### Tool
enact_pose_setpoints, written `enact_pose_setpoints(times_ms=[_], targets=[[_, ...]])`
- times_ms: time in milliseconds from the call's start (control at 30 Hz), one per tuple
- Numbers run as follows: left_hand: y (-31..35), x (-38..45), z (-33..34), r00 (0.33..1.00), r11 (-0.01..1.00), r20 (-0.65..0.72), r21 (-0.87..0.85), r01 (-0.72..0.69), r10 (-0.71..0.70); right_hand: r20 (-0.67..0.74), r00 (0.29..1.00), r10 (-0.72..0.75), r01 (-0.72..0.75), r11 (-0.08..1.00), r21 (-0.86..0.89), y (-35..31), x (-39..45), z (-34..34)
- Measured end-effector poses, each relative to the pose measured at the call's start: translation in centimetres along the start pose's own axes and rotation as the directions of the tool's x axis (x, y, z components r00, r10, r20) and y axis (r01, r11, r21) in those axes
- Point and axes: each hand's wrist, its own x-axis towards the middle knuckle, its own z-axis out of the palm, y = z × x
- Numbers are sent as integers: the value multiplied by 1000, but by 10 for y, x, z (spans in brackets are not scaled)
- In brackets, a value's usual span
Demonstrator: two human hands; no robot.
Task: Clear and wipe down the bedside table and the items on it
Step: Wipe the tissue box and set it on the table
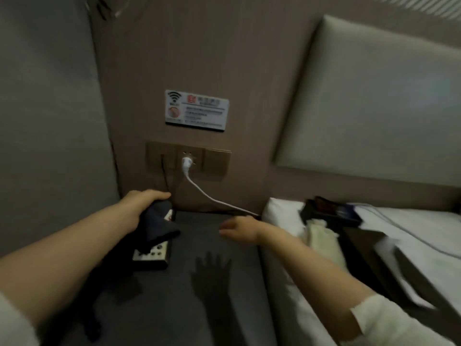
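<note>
The dark grey bedside table [199, 283] fills the lower middle of the head view. My left hand [142, 201] grips a dark blue cloth [159, 226] over the table's back left corner. Under the cloth lies a grey control box with buttons [153, 255]. My right hand [237, 229] hovers over the table's back right part with fingers relaxed and holding nothing; its shadow falls on the tabletop. A white cable [207, 193] runs from a wall plug [185, 163] down toward the bed.
The white bed [411, 233] on the right carries a dark tray with items [329, 213], a pale cloth [321, 238] and a dark board [389, 265]. A wifi sign [197, 109] and socket panel [217, 158] are on the wall. A grey wall stands at left.
</note>
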Motion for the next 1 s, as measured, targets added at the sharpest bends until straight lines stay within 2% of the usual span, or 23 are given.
enact_pose_setpoints(times_ms=[100,167,233,267,333,400,433,467,500,600,633,700,767,800,900,1000], targets=[[-12,-55,29,966,974,207,-137,183,-152,-102,994,-43,58,988,146,-20,-89,8],[-26,-96,52,937,949,293,-190,250,-189,-168,985,-27,72,960,269,-26,-144,26],[-47,-138,74,913,927,366,-246,284,-182,-198,978,71,44,851,524,-31,-192,46],[-58,-159,85,897,915,404,-269,301,-176,-190,970,153,16,739,673,-31,-214,56],[-79,-197,103,860,897,471,-268,352,-197,-111,948,297,-28,427,904,-30,-254,74],[-99,-230,113,820,878,533,-266,397,-209,-5,931,364,-28,86,996,-23,-292,87],[-108,-246,118,802,871,562,-271,411,-203,16,930,368,3,-51,999,-18,-310,93],[-117,-260,123,782,862,594,-282,421,-187,11,931,365,35,-119,992,-12,-324,98],[-126,-273,128,759,851,631,-300,431,-161,-11,927,374,53,-102,993,-5,-337,104],[-146,-301,140,688,804,719,-351,480,-97,-71,899,432,39,82,996,12,-358,125],[-149,-306,142,673,792,734,-357,496,-91,-75,894,442,37,94,995,17,-362,132],[-148,-313,143,663,789,743,-349,505,-96,-70,904,421,61,35,998,26,-365,141],[-143,-320,147,674,803,729,-329,496,-117,-70,926,371,86,-27,996,34,-365,137],[-140,-323,151,694,812,710,-334,479,-118,-77,930,360,91,-21,996,39,-363,132],[-133,-330,163,756,824,644,-364,434,-114,-95,929,356,69,86,994,61,-359,102],[-130,-329,168,747,806,654,-373,459,-123,-119,897,425,36,198,979,96,-359,67]])
